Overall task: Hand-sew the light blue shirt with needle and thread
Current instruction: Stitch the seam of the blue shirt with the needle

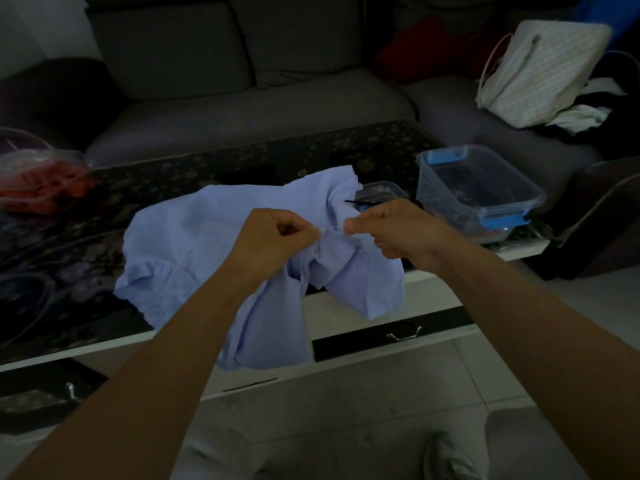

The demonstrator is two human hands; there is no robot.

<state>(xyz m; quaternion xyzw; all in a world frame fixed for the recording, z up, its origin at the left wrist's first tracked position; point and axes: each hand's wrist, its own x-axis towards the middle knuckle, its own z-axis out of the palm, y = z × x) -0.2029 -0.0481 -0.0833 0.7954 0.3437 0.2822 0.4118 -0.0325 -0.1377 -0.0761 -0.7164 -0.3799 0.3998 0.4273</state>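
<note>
The light blue shirt (pixel 194 237) lay bunched over the near edge of the table (pixel 104 188). Behind it stood a small clear tub (pixel 381 187) and, to the right, a clear box (pixel 433 181), contents indistinct. The left hand (pixel 273 237) and right hand (pixel 398 230), fingers curled, each pinched one raised fold.

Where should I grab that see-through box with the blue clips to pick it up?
Best take the clear box by its two short ends, under the rim beside the blue clips, reaching down from above. It stands upright, lidless, and the rim sticks out like a lip for fingers.
</note>
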